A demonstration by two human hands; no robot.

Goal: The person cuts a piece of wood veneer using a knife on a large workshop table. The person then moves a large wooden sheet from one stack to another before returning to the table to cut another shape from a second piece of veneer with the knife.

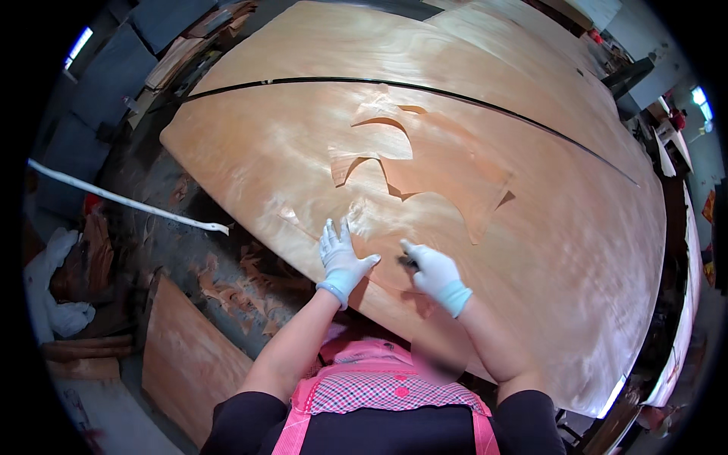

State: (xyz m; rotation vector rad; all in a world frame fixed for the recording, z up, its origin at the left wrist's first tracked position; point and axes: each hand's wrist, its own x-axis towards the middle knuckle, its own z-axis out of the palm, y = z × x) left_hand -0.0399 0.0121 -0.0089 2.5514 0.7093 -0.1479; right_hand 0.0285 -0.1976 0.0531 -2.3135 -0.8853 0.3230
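Note:
A large pale wooden veneer sheet [546, 265] spreads under both of my hands. My left hand [341, 258], in a white glove, presses on it with fingers stretched out, near its lower left edge. To its right, my gloved right hand [434, 274] grips a small dark tool [409, 262] against the sheet; the tool's exact shape is partly hidden by my fingers. Above my hands lie torn, curling veneer pieces [379, 136] with ragged edges, lighter and more orange in places. A long black strip [455, 96] runs across the sheet beyond them.
A white bent tube [129, 197] sticks out at the left. Veneer scraps [231, 292] lie on the floor below the sheet's left edge, near a leaning wooden panel [186, 353]. Grey boards [114, 76] stand at the upper left. More sheets [679, 303] and clutter line the right side.

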